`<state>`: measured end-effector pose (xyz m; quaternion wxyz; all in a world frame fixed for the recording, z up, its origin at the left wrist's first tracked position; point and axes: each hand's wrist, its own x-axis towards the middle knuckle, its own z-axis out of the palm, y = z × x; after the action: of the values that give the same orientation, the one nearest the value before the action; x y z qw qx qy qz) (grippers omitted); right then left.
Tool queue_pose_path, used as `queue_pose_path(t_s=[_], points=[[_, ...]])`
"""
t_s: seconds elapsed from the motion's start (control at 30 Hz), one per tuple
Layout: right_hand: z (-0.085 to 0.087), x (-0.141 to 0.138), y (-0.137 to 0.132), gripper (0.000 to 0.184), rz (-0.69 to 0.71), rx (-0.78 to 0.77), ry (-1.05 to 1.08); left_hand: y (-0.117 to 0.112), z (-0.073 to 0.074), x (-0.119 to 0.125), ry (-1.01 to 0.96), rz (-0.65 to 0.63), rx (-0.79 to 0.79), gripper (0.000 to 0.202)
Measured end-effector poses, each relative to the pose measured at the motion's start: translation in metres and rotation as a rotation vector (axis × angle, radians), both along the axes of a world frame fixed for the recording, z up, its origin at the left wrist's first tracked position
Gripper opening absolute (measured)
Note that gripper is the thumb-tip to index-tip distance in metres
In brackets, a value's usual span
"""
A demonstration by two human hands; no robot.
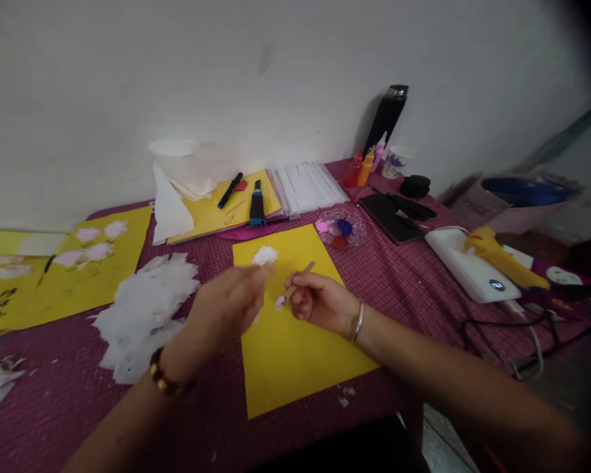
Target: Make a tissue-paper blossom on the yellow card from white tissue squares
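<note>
My right hand point(325, 302) is closed around a flat wooden stick point(307, 268) over a yellow sheet of paper point(300, 368). A small pale, pinkish-white bit point(280, 303) shows at the stick's lower end; I cannot make out what it is. My left hand point(231, 299) hovers at the left side of the sheet, smeared by motion, so its fingers are unclear. Just beyond it, a white flower-like clump point(264, 255) lies near the sheet's top. A heap of thin white paper pieces point(142, 315) lies left of my left hand.
Yellow sheets with pale pink flowers point(91, 295) lie at left. Behind are a utility knife point(257, 205), a black marker point(230, 190) and a paint palette point(342, 228). Paint bottles point(365, 169), a black flask point(387, 118) and a white power bank point(467, 263) with cables stand or lie right.
</note>
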<state>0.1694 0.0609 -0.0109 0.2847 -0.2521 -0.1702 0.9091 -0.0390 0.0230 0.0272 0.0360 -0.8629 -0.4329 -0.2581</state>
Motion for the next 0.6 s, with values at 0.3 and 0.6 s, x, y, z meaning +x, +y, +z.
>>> queue_pose_path(t_s=[0.3, 0.6], points=[[-0.001, 0.007, 0.023, 0.007, -0.276, 0.058, -0.107, 0.107, -0.04, -0.022, -0.301, 0.038, -0.703, 0.024], [0.002, -0.015, 0.04, 0.017, -0.341, 0.677, -0.529, 0.125, -0.044, -0.022, -0.471, 0.081, -0.806, 0.008]])
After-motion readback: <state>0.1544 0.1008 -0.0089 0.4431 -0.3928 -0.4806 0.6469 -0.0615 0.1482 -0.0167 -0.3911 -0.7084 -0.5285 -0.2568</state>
